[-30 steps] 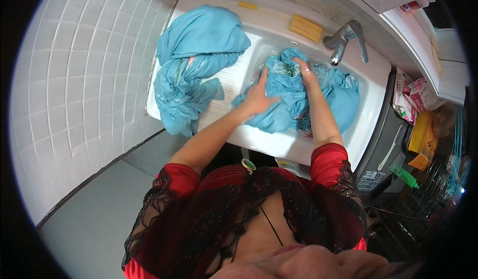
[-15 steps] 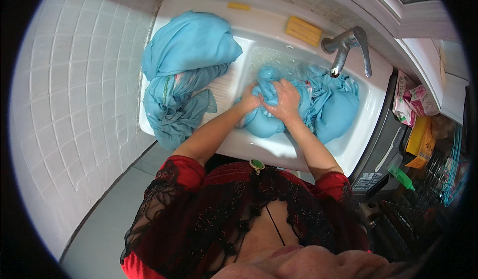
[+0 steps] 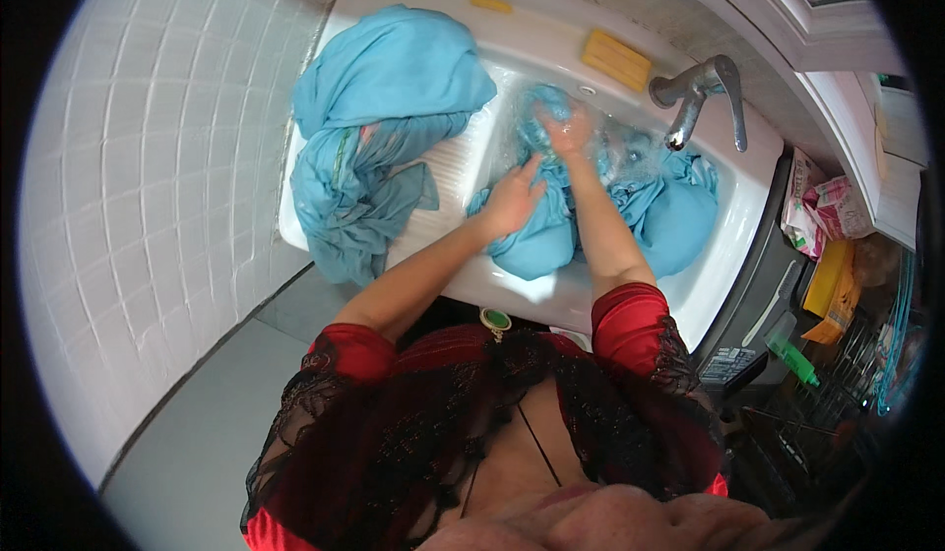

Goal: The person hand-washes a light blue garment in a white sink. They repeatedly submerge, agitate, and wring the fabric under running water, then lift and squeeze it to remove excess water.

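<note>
our right hand (image 3: 566, 130) closed on a bunch of wet blue cloth (image 3: 650, 212) in the sink (image 3: 733, 256), left hand (image 3: 512, 202) pressed flat on it just nearer us, more cloth trailing right of both hands

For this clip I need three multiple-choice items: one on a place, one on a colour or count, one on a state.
1. Where does the heaped cloth not being handled lie?
A. on the ribbed drainboard left of the basin
B. on the floor
C. over the tap

2. What colour is the cloth in the basin?
A. white
B. turquoise blue
C. black

3. What is the right hand doing?
A. turning the tap
B. resting on the rim
C. pressing cloth in the water

Answers: 1 A, the heaped cloth covers the drainboard. 2 B, the cloth in the basin is turquoise. 3 C, the right hand grips wet cloth under the tap; the left hand presses beside it.
</note>
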`<act>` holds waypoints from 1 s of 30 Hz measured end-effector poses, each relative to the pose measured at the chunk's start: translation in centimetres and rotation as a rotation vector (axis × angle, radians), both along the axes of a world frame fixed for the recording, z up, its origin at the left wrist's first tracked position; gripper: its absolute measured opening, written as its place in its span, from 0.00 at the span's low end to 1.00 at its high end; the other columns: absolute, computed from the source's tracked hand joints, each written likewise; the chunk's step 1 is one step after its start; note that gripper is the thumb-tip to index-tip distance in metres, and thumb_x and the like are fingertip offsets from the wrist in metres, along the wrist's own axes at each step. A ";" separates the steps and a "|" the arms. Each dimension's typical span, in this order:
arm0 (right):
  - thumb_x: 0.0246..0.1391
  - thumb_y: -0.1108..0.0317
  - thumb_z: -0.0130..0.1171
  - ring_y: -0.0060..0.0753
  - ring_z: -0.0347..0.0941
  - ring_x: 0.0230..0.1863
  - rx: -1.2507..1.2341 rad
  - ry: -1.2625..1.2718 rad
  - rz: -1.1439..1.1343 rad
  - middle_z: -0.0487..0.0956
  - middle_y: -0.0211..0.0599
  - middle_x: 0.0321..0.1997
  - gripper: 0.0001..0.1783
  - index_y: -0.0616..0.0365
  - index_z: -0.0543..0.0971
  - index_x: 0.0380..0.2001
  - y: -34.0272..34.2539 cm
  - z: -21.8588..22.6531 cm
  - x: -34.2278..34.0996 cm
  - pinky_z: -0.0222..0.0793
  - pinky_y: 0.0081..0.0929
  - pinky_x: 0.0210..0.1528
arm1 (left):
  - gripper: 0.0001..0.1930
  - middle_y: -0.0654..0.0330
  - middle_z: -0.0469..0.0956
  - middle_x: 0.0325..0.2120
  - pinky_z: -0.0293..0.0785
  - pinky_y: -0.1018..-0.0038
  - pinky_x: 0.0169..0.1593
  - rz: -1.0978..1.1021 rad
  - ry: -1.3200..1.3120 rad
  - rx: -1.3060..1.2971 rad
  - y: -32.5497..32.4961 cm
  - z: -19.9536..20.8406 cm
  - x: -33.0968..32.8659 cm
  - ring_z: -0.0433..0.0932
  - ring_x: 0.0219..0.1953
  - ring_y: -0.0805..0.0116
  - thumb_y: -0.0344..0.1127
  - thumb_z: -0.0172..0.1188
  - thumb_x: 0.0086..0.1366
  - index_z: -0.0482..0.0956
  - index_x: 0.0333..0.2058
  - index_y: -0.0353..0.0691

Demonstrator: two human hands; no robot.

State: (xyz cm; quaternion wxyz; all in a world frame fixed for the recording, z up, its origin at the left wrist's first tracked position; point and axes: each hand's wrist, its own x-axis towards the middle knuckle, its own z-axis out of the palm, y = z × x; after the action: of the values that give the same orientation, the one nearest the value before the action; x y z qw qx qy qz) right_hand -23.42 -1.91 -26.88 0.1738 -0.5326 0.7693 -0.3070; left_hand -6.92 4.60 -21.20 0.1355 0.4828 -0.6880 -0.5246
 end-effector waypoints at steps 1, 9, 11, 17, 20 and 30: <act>0.39 0.43 0.67 0.42 0.76 0.48 0.099 -0.336 -0.014 0.79 0.47 0.48 0.36 0.62 0.79 0.45 -0.3 0.0 -1.0 0.68 0.36 0.54 | 0.29 0.33 0.69 0.44 0.68 0.54 0.50 -0.019 0.025 -0.074 0.9 1.9 0.6 0.71 0.46 0.34 0.46 0.53 0.64 0.62 0.61 0.42; 0.34 0.40 0.70 0.49 0.75 0.50 0.307 -0.046 -0.012 0.77 0.56 0.48 0.45 0.70 0.75 0.47 0.4 7.6 -0.5 0.70 0.34 0.52 | 0.54 0.39 0.62 0.39 0.70 0.60 0.45 -0.378 -0.169 -0.291 4.4 10.6 0.9 0.68 0.40 0.41 0.51 0.73 0.45 0.50 0.66 0.43; 0.34 0.40 0.70 0.50 0.75 0.50 0.386 0.431 -0.072 0.77 0.56 0.47 0.47 0.71 0.73 0.48 0.8 7.4 3.2 0.70 0.36 0.51 | 0.57 0.39 0.62 0.38 0.70 0.59 0.44 -0.397 -0.238 -0.335 4.9 10.1 0.2 0.70 0.39 0.41 0.49 0.74 0.43 0.48 0.67 0.44; 0.34 0.55 0.68 0.49 0.73 0.52 0.334 -0.027 0.239 0.77 0.55 0.48 0.39 0.65 0.71 0.51 -0.7 3.4 -0.4 0.66 0.39 0.56 | 0.48 0.37 0.66 0.47 0.70 0.58 0.52 -0.061 -0.175 -0.076 3.5 6.6 0.9 0.72 0.46 0.37 0.38 0.69 0.51 0.49 0.66 0.41; 0.37 0.60 0.64 0.47 0.74 0.50 0.238 -0.323 0.163 0.78 0.50 0.47 0.35 0.62 0.71 0.52 1.6 4.7 -4.5 0.66 0.36 0.56 | 0.41 0.39 0.67 0.55 0.67 0.65 0.57 0.241 0.026 -0.054 1.2 4.8 1.7 0.68 0.57 0.44 0.34 0.61 0.57 0.50 0.67 0.42; 0.31 0.62 0.71 0.49 0.67 0.48 -0.121 -0.053 0.323 0.71 0.44 0.44 0.35 0.51 0.75 0.49 15.1 13.4 0.6 0.62 0.40 0.53 | 0.30 0.43 0.67 0.57 0.63 0.69 0.60 0.242 0.215 0.251 -1.4 -4.5 1.3 0.66 0.59 0.53 0.34 0.52 0.62 0.59 0.63 0.38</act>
State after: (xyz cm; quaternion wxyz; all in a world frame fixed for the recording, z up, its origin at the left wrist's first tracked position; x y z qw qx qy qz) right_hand -22.85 13.20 -13.48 0.2088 -0.6507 0.6489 -0.3346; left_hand -5.61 3.23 -25.65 0.2088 0.5163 -0.5360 -0.6345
